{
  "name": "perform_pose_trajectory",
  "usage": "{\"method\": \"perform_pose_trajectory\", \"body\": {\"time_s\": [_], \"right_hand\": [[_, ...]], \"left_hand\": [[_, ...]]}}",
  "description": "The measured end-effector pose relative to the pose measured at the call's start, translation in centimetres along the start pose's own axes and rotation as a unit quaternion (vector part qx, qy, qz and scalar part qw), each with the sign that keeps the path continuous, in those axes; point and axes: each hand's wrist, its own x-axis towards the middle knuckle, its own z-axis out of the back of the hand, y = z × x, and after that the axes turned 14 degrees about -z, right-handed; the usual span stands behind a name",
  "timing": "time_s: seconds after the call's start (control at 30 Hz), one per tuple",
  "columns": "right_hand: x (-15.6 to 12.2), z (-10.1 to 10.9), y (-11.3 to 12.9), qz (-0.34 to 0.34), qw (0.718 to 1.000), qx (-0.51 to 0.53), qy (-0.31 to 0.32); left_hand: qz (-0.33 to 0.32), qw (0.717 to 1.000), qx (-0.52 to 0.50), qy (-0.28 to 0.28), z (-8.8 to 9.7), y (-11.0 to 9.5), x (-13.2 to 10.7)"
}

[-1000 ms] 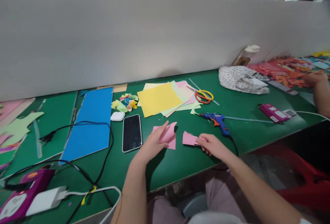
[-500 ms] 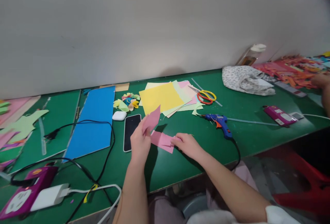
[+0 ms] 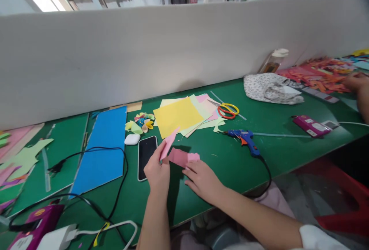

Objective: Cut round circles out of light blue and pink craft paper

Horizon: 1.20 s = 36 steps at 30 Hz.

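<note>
My left hand (image 3: 157,171) is closed on a piece of pink paper (image 3: 168,146) that sticks up from between thumb and fingers. To its right, a creased strip of pink paper (image 3: 178,157) lies low over the green table. My right hand (image 3: 206,182) rests at the strip's right end, fingers stretched and a little apart, touching it. Whether the two pink pieces join behind the left fingers cannot be made out. A phone (image 3: 147,153) lies just left of my left hand. Beyond both hands is a stack of coloured paper sheets (image 3: 175,116), yellow on top.
Red-and-yellow-handled scissors (image 3: 227,110) lie on the stack's right edge. A blue glue gun (image 3: 245,139) sits right of my hands, its cord over the table edge. Paper flowers (image 3: 141,122), a white case (image 3: 132,139), a blue board (image 3: 102,148) and cables are left. Another person's hand (image 3: 357,83) shows far right.
My right hand has loosened from a pinch on the strip's end to outstretched fingers. The upright pink paper in my left hand now shows more edge-on. The camera view has tilted up slightly.
</note>
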Motion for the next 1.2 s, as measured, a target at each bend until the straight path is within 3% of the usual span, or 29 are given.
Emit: {"method": "perform_pose_trajectory", "body": {"time_s": [0.17, 0.33, 0.43, 0.57, 0.7, 0.8, 0.97, 1.1, 1.2], "right_hand": [[2.7, 1.0, -2.5, 0.025, 1.0, 0.017, 0.003], [2.2, 2.5, -4.1, -0.004, 0.997, 0.062, -0.037], [0.8, 2.7, -4.8, -0.063, 0.99, 0.099, -0.083], [0.1, 2.7, -5.5, -0.151, 0.97, 0.145, -0.125], [0.6, 3.0, -5.6, -0.209, 0.953, 0.185, -0.114], [0.8, 3.1, -5.7, -0.236, 0.944, 0.21, -0.096], [0.4, 3.5, -5.4, -0.259, 0.937, 0.216, -0.089], [1.3, 6.8, -6.8, -0.267, 0.945, 0.171, -0.085], [4.0, 11.0, -10.3, -0.295, 0.945, 0.101, -0.095]], "left_hand": [[-0.124, 0.989, 0.018, 0.077, -1.2, 0.0, -0.7], [-0.22, 0.944, 0.039, 0.244, -3.0, -0.1, -1.3], [-0.235, 0.923, 0.047, 0.302, -3.4, -0.9, -1.6], [-0.207, 0.906, 0.076, 0.36, -3.1, -2.3, -1.7], [-0.2, 0.907, 0.035, 0.37, -2.7, -2.6, -0.6], [-0.194, 0.922, 0.054, 0.331, -3.5, -3.0, 1.7], [-0.174, 0.932, 0.114, 0.299, -8.5, -3.6, 6.8], [-0.157, 0.933, 0.129, 0.297, -12.5, -2.7, 8.1], [-0.156, 0.934, 0.124, 0.298, -13.5, -1.7, 7.7]]}}
